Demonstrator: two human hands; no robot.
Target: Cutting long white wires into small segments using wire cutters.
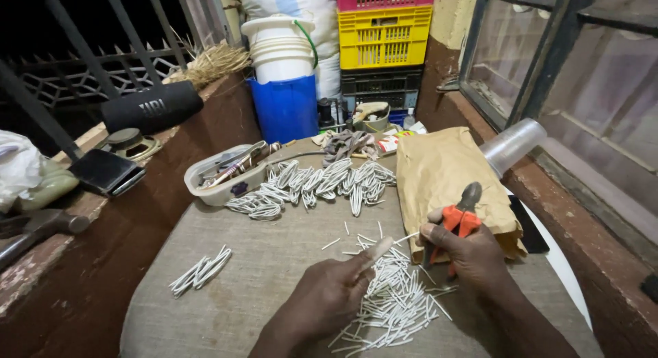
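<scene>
A round table (226,289) covered with coarse grey-brown cloth is seen from above, set in a narrow corner between a dark reddish ledge (103,248) on the left and a window sill (589,214) on the right. At the table's far edge a white tray of tools (223,174) is placed, and beside it a row of bent white wire bundles (319,183) is spread across the cloth. A smaller bundle of white wire (201,271) lies alone near the left edge. A crumpled brown paper bag (445,176) is laid toward the right edge, with a clear plastic cup (513,145) tipped on its side just beyond it. Behind the table a blue bucket (284,108), a white bucket (281,50) stacked on it and a yellow crate (384,36) are stood against the wall. On the ledge a black cylindrical speaker (152,106) and a hammer (41,229) are rested.

At the near edge a loose heap of short white wire pieces (397,300) is scattered. The left hand (336,289) is closed around a single white piece (377,250), pinched between thumb and fingers above the heap. The right hand (473,258) is clamped on the orange handles of a pair of pliers (460,217), held upright with the dark jaws raised before the paper bag.
</scene>
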